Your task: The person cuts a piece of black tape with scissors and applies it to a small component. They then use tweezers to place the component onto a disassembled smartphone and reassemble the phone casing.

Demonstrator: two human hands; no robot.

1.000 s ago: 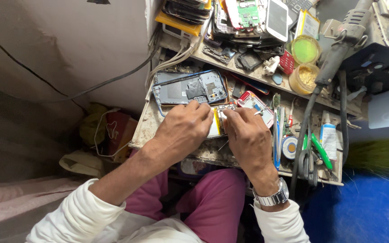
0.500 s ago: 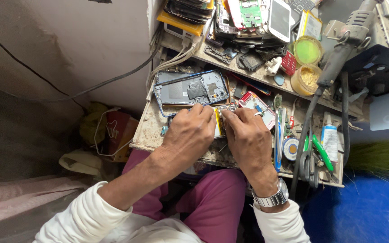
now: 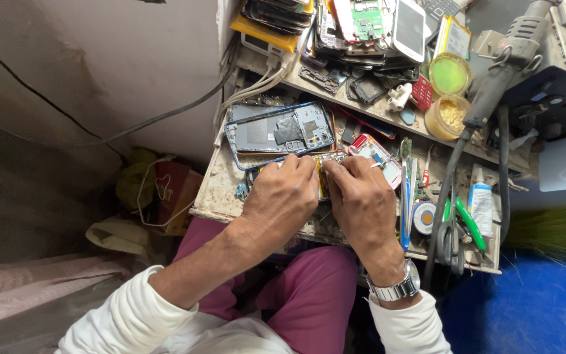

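Barely shifted since before, both hands [image 3: 322,196] stay pinched together on a small yellow-edged part [image 3: 323,177].

Most of the small yellow-edged part [image 3: 323,178] is covered by the left hand [image 3: 282,200] and right hand [image 3: 363,200], and its kind cannot be told. The fingertips are hidden against it, so the grip cannot be judged. The stack of phones [image 3: 276,13] is cut off by the top edge.
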